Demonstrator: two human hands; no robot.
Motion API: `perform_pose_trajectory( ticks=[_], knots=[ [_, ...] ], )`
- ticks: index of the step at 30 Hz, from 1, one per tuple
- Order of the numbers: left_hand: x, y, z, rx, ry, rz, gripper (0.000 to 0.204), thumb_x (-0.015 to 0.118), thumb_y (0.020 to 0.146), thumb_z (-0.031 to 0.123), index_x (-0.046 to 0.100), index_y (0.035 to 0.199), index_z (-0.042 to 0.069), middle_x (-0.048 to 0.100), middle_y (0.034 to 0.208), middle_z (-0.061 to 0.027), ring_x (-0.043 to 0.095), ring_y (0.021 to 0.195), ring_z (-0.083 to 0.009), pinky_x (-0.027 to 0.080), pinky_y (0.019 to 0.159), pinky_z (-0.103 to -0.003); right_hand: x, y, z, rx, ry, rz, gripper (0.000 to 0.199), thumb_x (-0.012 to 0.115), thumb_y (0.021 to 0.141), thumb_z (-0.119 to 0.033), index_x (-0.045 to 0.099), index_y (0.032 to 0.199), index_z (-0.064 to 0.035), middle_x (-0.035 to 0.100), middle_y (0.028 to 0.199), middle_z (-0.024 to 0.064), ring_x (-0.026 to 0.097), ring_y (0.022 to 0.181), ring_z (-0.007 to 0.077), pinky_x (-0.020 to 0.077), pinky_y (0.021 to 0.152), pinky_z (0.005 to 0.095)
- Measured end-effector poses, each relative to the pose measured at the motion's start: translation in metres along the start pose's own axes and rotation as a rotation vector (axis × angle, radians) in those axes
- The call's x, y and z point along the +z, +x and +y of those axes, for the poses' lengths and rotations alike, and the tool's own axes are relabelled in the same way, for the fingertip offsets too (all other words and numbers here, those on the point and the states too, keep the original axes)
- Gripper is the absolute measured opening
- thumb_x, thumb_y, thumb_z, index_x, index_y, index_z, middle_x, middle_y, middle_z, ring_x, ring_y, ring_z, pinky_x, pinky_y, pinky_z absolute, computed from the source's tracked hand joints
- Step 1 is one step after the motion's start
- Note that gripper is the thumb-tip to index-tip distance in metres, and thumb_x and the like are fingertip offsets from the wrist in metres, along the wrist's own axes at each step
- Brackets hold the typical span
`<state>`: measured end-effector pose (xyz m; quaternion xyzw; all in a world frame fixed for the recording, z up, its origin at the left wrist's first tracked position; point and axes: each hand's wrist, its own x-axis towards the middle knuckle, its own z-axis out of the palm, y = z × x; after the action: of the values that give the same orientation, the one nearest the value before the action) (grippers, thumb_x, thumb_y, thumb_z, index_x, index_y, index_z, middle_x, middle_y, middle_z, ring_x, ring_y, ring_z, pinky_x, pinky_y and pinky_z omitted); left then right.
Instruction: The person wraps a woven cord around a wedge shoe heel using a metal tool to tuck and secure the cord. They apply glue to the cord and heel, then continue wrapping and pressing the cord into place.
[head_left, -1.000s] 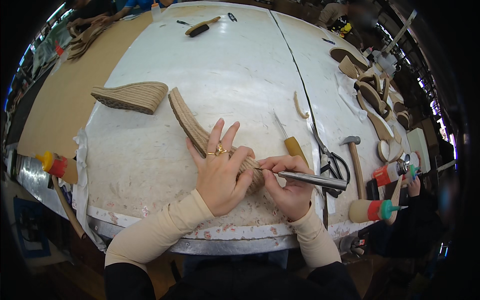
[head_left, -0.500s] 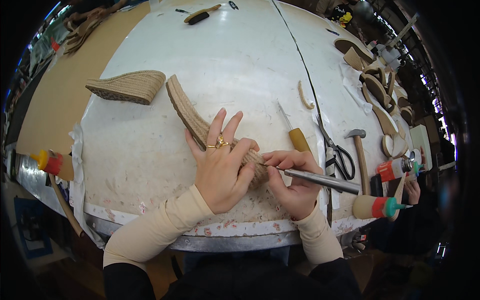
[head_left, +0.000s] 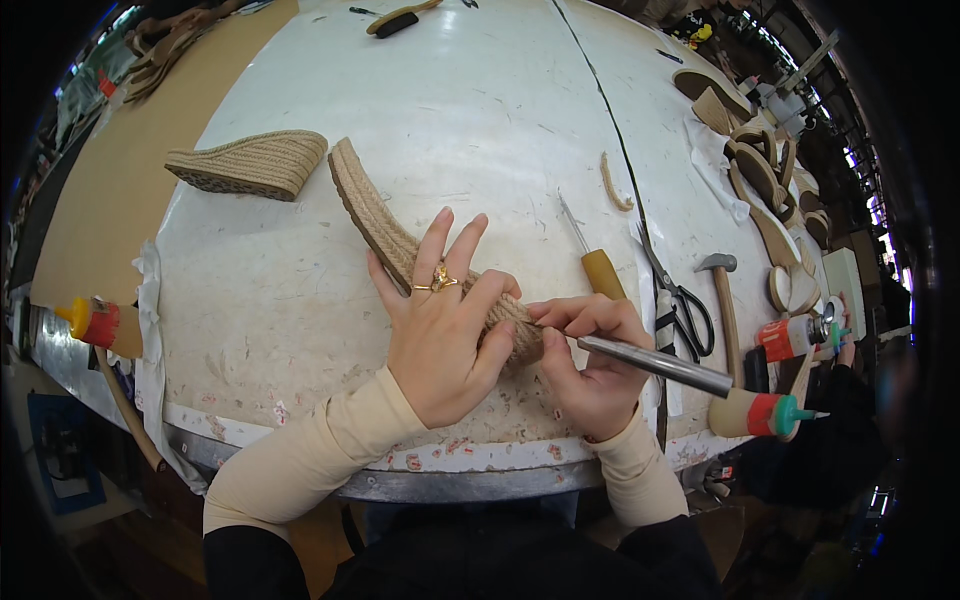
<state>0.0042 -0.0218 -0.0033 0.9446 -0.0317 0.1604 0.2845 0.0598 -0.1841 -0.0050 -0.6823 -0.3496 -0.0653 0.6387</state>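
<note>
A jute-rope-covered wedge sole (head_left: pixel 372 208) lies slantwise on the table, its thick heel end under my hands. My left hand (head_left: pixel 440 330) grips it, thumb and bent index finger at the heel end, the other fingers stretched over its side; a gold ring is on one finger. In my right hand (head_left: pixel 597 350) is a slim pointed tool with a silver tube handle (head_left: pixel 655 364), pinched near its thin tip, which meets the rope at the heel. The exact contact point is partly hidden by fingers. A second rope-covered wedge (head_left: pixel 250 165) lies at the left, apart from my hands.
Right of my hands lie a wooden-handled awl (head_left: pixel 600 270), black scissors (head_left: pixel 690 318), a hammer (head_left: pixel 724 310) and a glue bottle (head_left: pixel 752 413). Several soles (head_left: pixel 765 180) are heaped at the far right. Another glue bottle (head_left: pixel 105 325) stands left; a brush (head_left: pixel 398 22) lies far off.
The view has shifted slightly. My right hand and the metal tool have moved a little to the right; my left hand keeps its hold on the wedge sole.
</note>
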Motion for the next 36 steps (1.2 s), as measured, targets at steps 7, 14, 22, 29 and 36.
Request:
perform_pose_trajectory(
  ticks=[7,14,22,29,36],
  knots=[
    [0.000,0.000,-0.001,0.001,0.000,0.005,0.021,0.056,0.083,0.022,0.059,0.102,0.015,0.030,0.152,-0.0168,0.011,0.144,-0.0414,0.000,0.102,-0.071,0.000,0.000,-0.003,-0.011,-0.114,-0.024,0.015,0.065,0.076,0.008,0.053,0.082,-0.0001,0.065,0.082,0.0144,0.070,0.083,0.0231,0.0553,0.075,0.0303],
    [0.001,0.001,0.000,0.005,0.023,0.020,0.020,0.057,0.083,0.024,0.056,0.102,0.016,0.031,0.150,-0.0169,0.012,0.145,-0.0392,0.001,0.096,-0.080,0.000,0.001,0.000,-0.020,-0.047,-0.003,0.016,0.065,0.075,0.008,0.053,0.082,-0.0001,0.066,0.083,0.0141,0.070,0.081,0.0225,0.0551,0.073,0.0289],
    [0.001,0.001,0.001,-0.006,0.030,0.036,0.019,0.058,0.083,0.024,0.057,0.100,0.016,0.033,0.150,-0.0160,0.014,0.144,-0.0388,0.001,0.098,-0.079,0.001,0.002,-0.003,0.002,-0.059,-0.002,0.017,0.064,0.073,0.009,0.053,0.082,0.0004,0.065,0.081,0.0134,0.070,0.080,0.0220,0.0545,0.071,0.0284],
    [0.003,0.002,0.002,-0.023,0.050,0.031,0.017,0.053,0.091,0.027,0.060,0.098,0.014,0.032,0.151,-0.0163,0.014,0.144,-0.0398,0.002,0.101,-0.073,-0.001,0.004,-0.004,-0.137,-0.213,-0.061,0.018,0.065,0.066,0.010,0.050,0.067,-0.0011,0.062,0.076,0.0134,0.070,0.079,0.0271,0.0539,0.066,0.0293],
    [0.007,0.003,0.001,0.011,0.097,0.114,0.017,0.055,0.092,0.029,0.060,0.094,0.013,0.038,0.144,-0.0175,0.019,0.142,-0.0398,0.003,0.098,-0.077,-0.023,0.014,0.000,-0.080,-0.069,-0.196,0.020,0.065,0.067,0.010,0.049,0.065,-0.0012,0.061,0.075,0.0121,0.068,0.081,0.0263,0.0539,0.069,0.0319]
  ],
)
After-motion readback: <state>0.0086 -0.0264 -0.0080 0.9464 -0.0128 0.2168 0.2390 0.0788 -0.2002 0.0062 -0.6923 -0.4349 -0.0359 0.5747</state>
